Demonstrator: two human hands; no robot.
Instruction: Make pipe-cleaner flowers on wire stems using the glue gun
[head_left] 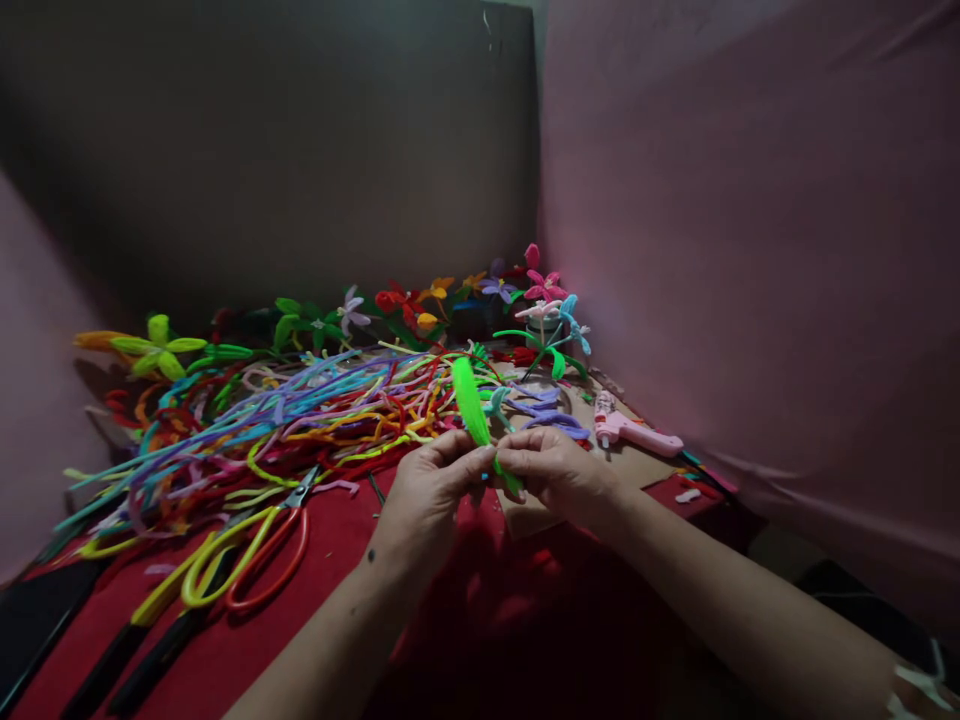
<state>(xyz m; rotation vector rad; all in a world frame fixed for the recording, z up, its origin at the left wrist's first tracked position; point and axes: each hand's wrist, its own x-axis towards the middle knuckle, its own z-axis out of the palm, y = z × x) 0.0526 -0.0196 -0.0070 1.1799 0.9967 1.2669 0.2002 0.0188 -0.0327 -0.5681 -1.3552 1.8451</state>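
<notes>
Between my two hands is a bright green pipe-cleaner leaf, its broad fuzzy blade pointing up and its narrow end slanting down to the right. My left hand pinches it near the base of the blade with thumb and forefinger. Close beside, my right hand pinches the lower, thinner part. The fingertips of both hands almost touch, and some fingers are hidden behind the leaf and each other. The hands are held above the front of the red cloth, just before the pile of pipe cleaners.
Scissors with yellow and red handles and yellow-black pliers lie at left on the red cloth. A pink glue gun rests on cardboard at right. Pipe-cleaner flowers line the back, before a dark wall.
</notes>
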